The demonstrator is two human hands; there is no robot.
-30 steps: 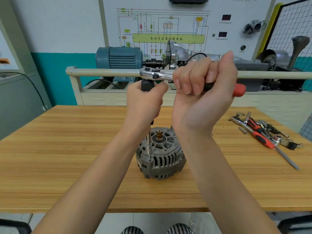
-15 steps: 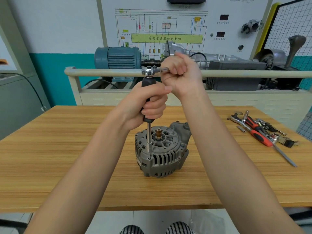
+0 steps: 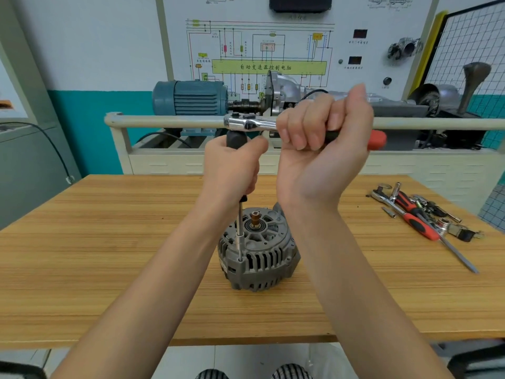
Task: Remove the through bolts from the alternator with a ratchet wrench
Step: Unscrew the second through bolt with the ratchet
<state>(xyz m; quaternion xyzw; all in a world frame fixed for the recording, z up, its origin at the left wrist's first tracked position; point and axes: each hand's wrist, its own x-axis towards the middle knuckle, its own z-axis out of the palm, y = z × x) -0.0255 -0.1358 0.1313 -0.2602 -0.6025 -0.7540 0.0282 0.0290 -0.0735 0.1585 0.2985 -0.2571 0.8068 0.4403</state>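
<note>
Training workshop: wiring-diagram board (image 3: 269, 50), motor (image 3: 190, 97), workbench (image 3: 109, 242).

Both hands (image 3: 276, 157) raised, fingers curled in tight grips

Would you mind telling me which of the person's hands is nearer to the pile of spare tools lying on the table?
Right. The right hand grips the ratchet wrench handle, raised on the side toward the spare tools. The left hand holds the extension bar over the alternator, farther away.
</note>
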